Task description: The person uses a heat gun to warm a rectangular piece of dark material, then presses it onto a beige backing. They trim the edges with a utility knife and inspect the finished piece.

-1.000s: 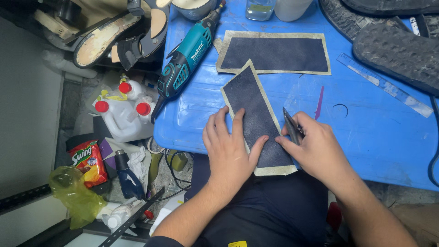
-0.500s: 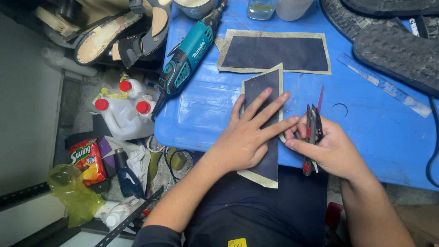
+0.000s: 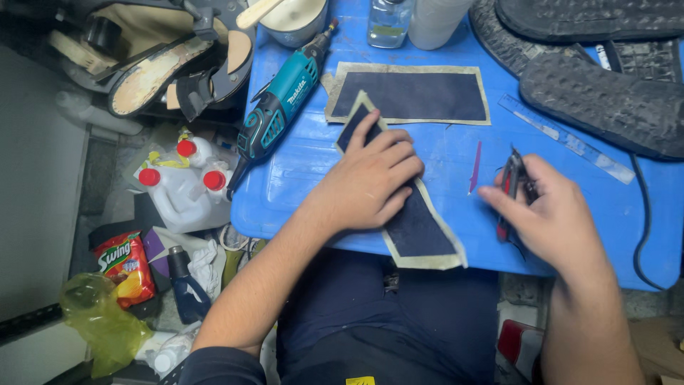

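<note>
Dark fabric strip (image 3: 413,221), pale-edged, under left hand (image 3: 370,182); right hand (image 3: 552,214) grasps pliers (image 3: 509,187)

The left hand (image 3: 370,178) lay flat on a fabric strip (image 3: 417,224) near the table's (image 3: 442,160) near edge. Just right, the right hand (image 3: 552,217) held scissors (image 3: 511,187). A larger fabric piece (image 3: 413,95) lay farther back, a rotary tool (image 3: 281,107) to its left.
</note>
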